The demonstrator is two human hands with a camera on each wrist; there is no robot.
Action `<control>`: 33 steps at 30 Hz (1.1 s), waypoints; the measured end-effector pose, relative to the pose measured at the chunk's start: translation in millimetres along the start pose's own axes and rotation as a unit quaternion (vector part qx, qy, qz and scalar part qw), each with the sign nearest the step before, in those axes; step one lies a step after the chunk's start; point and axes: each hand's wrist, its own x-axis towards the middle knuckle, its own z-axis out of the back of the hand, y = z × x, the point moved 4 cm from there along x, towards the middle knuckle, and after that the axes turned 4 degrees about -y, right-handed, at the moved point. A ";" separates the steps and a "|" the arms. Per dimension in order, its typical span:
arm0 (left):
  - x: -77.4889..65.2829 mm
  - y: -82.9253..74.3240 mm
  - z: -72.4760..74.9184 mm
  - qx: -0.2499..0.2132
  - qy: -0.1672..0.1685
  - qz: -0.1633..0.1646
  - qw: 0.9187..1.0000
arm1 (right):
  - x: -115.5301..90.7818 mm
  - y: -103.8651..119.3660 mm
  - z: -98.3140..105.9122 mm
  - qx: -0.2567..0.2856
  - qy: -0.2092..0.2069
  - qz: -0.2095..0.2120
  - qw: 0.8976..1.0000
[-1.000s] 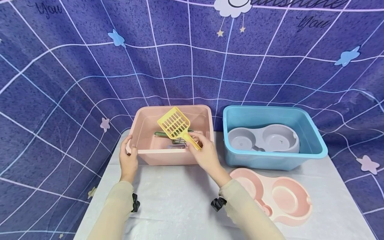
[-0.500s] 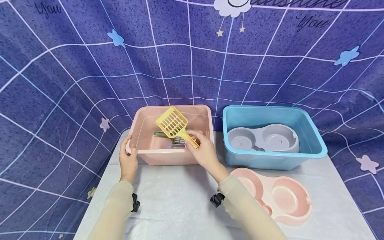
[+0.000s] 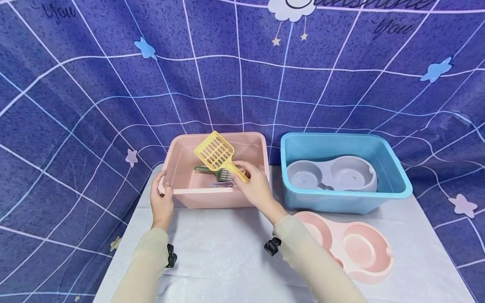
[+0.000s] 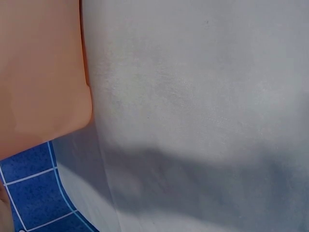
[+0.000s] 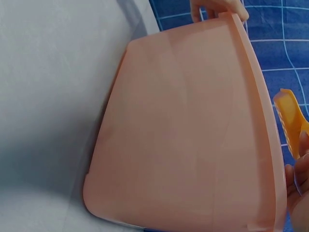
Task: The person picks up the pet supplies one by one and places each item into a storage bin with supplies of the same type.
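Note:
My right hand (image 3: 254,185) grips a yellow slotted litter scoop (image 3: 217,152) by its handle, with the slotted head tilted up over the pink litter box (image 3: 212,200). In the right wrist view the yellow scoop (image 5: 289,113) shows at the right edge, above the box's rim. My left hand (image 3: 162,201) holds the box's front left corner, thumb and fingers around the rim. Inside the box lie a green slotted scoop (image 3: 223,174), partly behind the yellow one, and a greyish-purple item (image 3: 222,184) mostly hidden by the front wall.
To the right stands a blue litter box (image 3: 341,203) holding a grey double pet bowl (image 3: 350,176). A pink double pet bowl (image 3: 363,248) lies in front of it, partly covered by my right sleeve. A blue-purple gridded curtain (image 3: 242,75) hangs behind the white-covered table (image 3: 219,252).
The yellow scoop in my right hand has shifted slightly left and up, uncovering more of the green scoop. My left hand stays on the pink box's corner.

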 end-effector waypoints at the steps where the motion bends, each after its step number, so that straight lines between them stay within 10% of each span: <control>1: -0.2 -0.5 -0.2 0.003 0.000 0.001 1.000 | 0.5 -0.3 0.0 0.003 0.002 -0.002 1.000; 33: -0.8 -3.2 0.4 0.016 0.005 0.008 1.000 | 19.7 -12.3 4.9 -0.022 0.033 -0.031 0.999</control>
